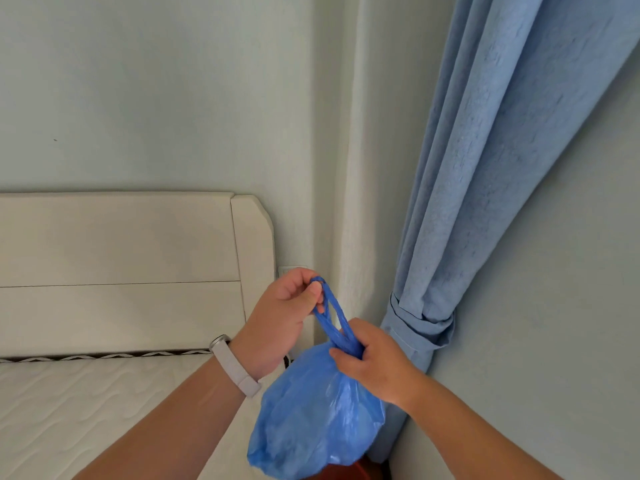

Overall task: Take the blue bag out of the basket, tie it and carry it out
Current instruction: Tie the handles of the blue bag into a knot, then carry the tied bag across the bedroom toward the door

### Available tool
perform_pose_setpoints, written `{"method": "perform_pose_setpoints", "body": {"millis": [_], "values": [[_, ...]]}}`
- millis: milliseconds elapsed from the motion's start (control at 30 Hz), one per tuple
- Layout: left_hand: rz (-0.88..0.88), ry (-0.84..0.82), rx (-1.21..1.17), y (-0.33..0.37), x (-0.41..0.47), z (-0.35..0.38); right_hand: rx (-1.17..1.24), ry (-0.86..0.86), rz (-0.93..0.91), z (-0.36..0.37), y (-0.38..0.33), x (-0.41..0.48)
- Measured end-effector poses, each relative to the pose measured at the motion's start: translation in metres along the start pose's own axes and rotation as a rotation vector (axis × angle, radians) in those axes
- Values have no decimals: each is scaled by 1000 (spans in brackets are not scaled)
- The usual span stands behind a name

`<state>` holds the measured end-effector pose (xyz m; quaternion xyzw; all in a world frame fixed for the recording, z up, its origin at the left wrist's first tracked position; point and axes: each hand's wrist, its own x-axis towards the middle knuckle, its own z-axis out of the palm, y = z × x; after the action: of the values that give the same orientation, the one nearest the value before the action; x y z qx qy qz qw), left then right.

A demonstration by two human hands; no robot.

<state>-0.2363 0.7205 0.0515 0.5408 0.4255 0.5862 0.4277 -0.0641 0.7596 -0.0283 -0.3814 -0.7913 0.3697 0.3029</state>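
A full blue plastic bag (317, 417) hangs in the air in front of me, between the bed and the curtain. My left hand (280, 320) pinches the top of its twisted handle loops and holds them up. My right hand (374, 358) grips the gathered neck of the bag just under the loops. Below the bag, at the bottom edge of the view, a small reddish-brown rim (349, 472) shows; it may be the basket, mostly hidden by the bag.
A bed with a white quilted mattress (86, 410) and a cream headboard (131, 271) fills the left. A blue curtain (485, 202), tied back low down, hangs on the right in the corner. Pale walls stand behind and to the right.
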Motion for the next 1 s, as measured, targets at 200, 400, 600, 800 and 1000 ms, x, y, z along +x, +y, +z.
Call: {"method": "perform_pose_setpoints", "body": {"millis": [200,400,600,800,1000], "values": [[-38,99,-24,-11,-12,-21,-73,47,-6,8,6,-13],[-58,122,25,-7,-30,-15,-160,55,-44,12,0,-34],[-26,156,16,19,-46,3,-66,90,-185,9,-14,-62],[-23,280,84,54,-73,27,97,121,-237,9,-25,-92],[-39,427,173,79,-127,41,89,10,-323,35,-56,-117]]}}
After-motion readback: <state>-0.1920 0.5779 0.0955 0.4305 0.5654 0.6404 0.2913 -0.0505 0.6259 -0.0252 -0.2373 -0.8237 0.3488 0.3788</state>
